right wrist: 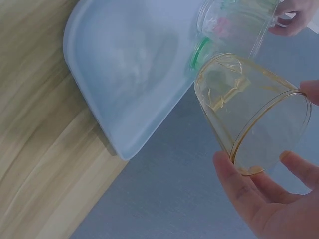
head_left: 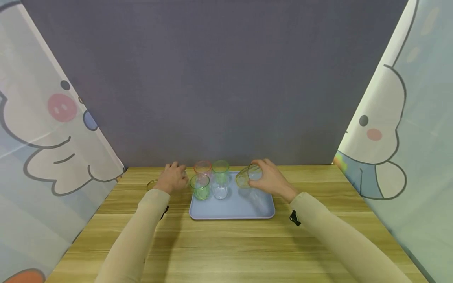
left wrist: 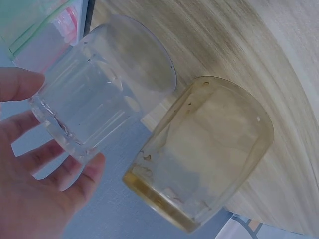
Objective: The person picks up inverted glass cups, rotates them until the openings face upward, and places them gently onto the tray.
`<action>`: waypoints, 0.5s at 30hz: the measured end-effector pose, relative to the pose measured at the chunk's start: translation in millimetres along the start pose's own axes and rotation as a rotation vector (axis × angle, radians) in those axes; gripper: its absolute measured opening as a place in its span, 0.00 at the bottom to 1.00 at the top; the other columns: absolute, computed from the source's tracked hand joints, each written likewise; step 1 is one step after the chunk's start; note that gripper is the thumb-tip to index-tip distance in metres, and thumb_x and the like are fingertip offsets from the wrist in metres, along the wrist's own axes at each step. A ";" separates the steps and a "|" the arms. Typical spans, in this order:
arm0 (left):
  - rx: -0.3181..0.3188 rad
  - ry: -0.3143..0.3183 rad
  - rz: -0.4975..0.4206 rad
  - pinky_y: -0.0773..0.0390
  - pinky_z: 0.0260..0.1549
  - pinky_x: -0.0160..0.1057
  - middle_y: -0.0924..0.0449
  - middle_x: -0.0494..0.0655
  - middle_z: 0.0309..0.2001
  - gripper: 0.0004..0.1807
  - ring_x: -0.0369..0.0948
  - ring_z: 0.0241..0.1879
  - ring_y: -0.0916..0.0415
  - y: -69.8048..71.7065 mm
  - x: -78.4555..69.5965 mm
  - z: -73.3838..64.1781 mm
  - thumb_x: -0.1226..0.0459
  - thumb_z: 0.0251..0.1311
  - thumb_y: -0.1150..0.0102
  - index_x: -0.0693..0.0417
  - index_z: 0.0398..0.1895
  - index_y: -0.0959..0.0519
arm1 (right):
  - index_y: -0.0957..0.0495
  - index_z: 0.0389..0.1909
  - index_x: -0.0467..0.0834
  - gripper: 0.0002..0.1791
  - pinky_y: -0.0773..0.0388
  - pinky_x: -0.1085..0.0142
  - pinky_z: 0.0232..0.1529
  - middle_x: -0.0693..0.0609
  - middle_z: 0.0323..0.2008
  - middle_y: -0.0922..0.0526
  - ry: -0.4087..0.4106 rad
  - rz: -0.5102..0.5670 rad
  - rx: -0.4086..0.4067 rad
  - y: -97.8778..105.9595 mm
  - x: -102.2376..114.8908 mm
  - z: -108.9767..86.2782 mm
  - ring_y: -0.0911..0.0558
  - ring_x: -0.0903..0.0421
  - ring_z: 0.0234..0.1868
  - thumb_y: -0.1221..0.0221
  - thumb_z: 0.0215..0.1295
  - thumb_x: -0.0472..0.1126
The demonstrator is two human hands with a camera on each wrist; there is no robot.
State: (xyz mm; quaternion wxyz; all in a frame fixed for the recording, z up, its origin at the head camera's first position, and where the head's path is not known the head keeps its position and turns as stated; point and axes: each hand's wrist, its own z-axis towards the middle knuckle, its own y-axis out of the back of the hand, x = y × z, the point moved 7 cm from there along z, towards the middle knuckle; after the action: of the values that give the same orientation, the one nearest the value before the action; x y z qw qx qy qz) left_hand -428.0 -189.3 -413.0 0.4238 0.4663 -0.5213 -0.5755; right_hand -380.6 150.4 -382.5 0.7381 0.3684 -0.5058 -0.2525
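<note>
My right hand (head_left: 265,177) grips a yellow-tinted glass (right wrist: 239,94) near its rim, thumb on one side and fingers on the other. That glass is tilted sideways over the right part of the light blue tray (head_left: 233,217). Left of the tray, my left hand (head_left: 172,179) holds a clear glass (left wrist: 94,94) by its base, with the rim pointing down toward the table. Next to it an amber glass (left wrist: 204,149) stands upside down on the wood, mostly hidden behind the left hand in the head view.
Several glasses stand rim up on the tray's left half: a pink glass (head_left: 203,168) and a green glass (head_left: 221,167) behind, another green glass (head_left: 201,188) and a clear glass (head_left: 220,190) in front. A grey cloth (head_left: 226,86) hangs behind the wooden table (head_left: 226,251).
</note>
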 end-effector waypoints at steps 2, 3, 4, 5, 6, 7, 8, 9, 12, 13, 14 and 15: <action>-0.009 -0.007 0.004 0.29 0.54 0.69 0.34 0.67 0.64 0.28 0.69 0.64 0.39 0.5 0.4 -0.3 0.59 0.69 0.50 0.59 0.70 0.30 | 0.29 0.69 0.45 0.41 0.26 0.45 0.57 0.41 0.60 0.27 -0.003 -0.013 -0.001 -0.3 -0.2 2.0 0.26 0.43 0.58 0.32 0.54 0.53; -0.013 -0.008 0.005 0.28 0.53 0.69 0.34 0.67 0.64 0.28 0.69 0.64 0.39 0.5 0.8 -0.3 0.59 0.69 0.50 0.59 0.70 0.30 | 0.29 0.69 0.45 0.41 0.26 0.45 0.57 0.40 0.59 0.27 0.000 -0.022 -0.002 -0.6 -0.2 2.9 0.26 0.43 0.58 0.32 0.54 0.53; -0.017 -0.009 0.005 0.28 0.53 0.70 0.33 0.67 0.64 0.27 0.69 0.63 0.39 0.7 1.2 -0.5 0.60 0.69 0.50 0.59 0.70 0.30 | 0.29 0.69 0.45 0.41 0.26 0.45 0.56 0.40 0.60 0.27 -0.004 -0.029 0.000 -1.0 -0.7 3.8 0.26 0.43 0.58 0.32 0.54 0.53; -0.018 -0.008 0.003 0.28 0.53 0.70 0.33 0.66 0.64 0.27 0.69 0.63 0.39 0.6 1.6 -0.5 0.60 0.69 0.50 0.58 0.70 0.29 | 0.29 0.69 0.45 0.41 0.26 0.45 0.56 0.39 0.60 0.27 -0.001 -0.038 -0.001 -1.2 -0.8 4.6 0.26 0.43 0.57 0.33 0.54 0.53; -0.020 -0.006 0.003 0.28 0.53 0.70 0.33 0.66 0.64 0.27 0.69 0.63 0.38 0.7 2.0 -0.7 0.60 0.69 0.50 0.58 0.70 0.29 | 0.30 0.69 0.44 0.41 0.25 0.45 0.56 0.39 0.60 0.27 0.002 -0.046 -0.001 -1.6 -1.0 5.6 0.26 0.43 0.58 0.33 0.54 0.53; -0.020 -0.004 0.003 0.29 0.53 0.70 0.33 0.66 0.63 0.27 0.69 0.63 0.38 0.5 2.4 -0.9 0.60 0.69 0.50 0.58 0.70 0.29 | 0.30 0.69 0.44 0.41 0.25 0.44 0.55 0.38 0.60 0.27 0.005 -0.052 -0.003 -1.6 -0.9 6.1 0.26 0.42 0.58 0.33 0.54 0.53; -0.022 -0.001 0.002 0.29 0.53 0.70 0.33 0.66 0.63 0.27 0.68 0.63 0.38 0.6 2.6 -1.1 0.60 0.70 0.50 0.58 0.70 0.29 | 0.30 0.69 0.43 0.41 0.25 0.43 0.55 0.38 0.60 0.27 0.009 -0.058 -0.004 -1.6 -0.8 6.7 0.26 0.41 0.58 0.34 0.54 0.53; -0.024 -0.001 0.002 0.29 0.53 0.70 0.32 0.65 0.63 0.27 0.68 0.63 0.38 0.8 2.5 -1.2 0.60 0.69 0.49 0.58 0.70 0.29 | 0.29 0.69 0.43 0.41 0.25 0.43 0.55 0.37 0.60 0.27 0.009 -0.060 -0.004 -1.4 -0.9 7.2 0.27 0.41 0.58 0.34 0.54 0.52; -0.031 -0.005 0.002 0.28 0.52 0.69 0.32 0.65 0.62 0.27 0.68 0.61 0.36 2.1 1.4 -2.6 0.60 0.69 0.48 0.58 0.69 0.29 | 0.29 0.69 0.43 0.41 0.25 0.44 0.53 0.37 0.60 0.27 0.009 -0.064 0.000 -1.7 -1.4 9.5 0.26 0.41 0.57 0.34 0.53 0.52; -0.033 -0.004 0.000 0.28 0.52 0.69 0.32 0.65 0.62 0.26 0.68 0.61 0.36 2.5 1.2 -2.9 0.60 0.69 0.48 0.58 0.69 0.28 | 0.29 0.69 0.43 0.41 0.24 0.45 0.52 0.37 0.59 0.26 0.008 -0.067 0.002 -1.8 -1.7 10.3 0.26 0.41 0.56 0.34 0.53 0.52; -0.035 -0.005 -0.001 0.28 0.52 0.69 0.32 0.65 0.62 0.26 0.68 0.60 0.36 2.8 0.9 -3.2 0.61 0.68 0.48 0.58 0.69 0.28 | 0.29 0.69 0.43 0.41 0.24 0.45 0.51 0.37 0.59 0.26 0.007 -0.069 0.009 -2.2 -2.2 11.4 0.26 0.41 0.56 0.34 0.53 0.52; -0.033 -0.002 -0.002 0.28 0.52 0.69 0.32 0.65 0.62 0.27 0.68 0.60 0.36 2.5 1.1 -3.0 0.61 0.68 0.48 0.58 0.69 0.28 | 0.29 0.69 0.42 0.41 0.24 0.46 0.50 0.37 0.59 0.26 0.005 -0.071 0.016 -2.6 -2.8 12.6 0.26 0.41 0.55 0.34 0.53 0.52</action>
State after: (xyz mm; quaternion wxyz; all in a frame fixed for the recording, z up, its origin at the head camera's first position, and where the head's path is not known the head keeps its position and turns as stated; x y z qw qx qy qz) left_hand -425.3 -191.2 -410.6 0.4303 0.4590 -0.5116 -0.5851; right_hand -393.4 147.3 -383.4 0.7269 0.3928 -0.4924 -0.2736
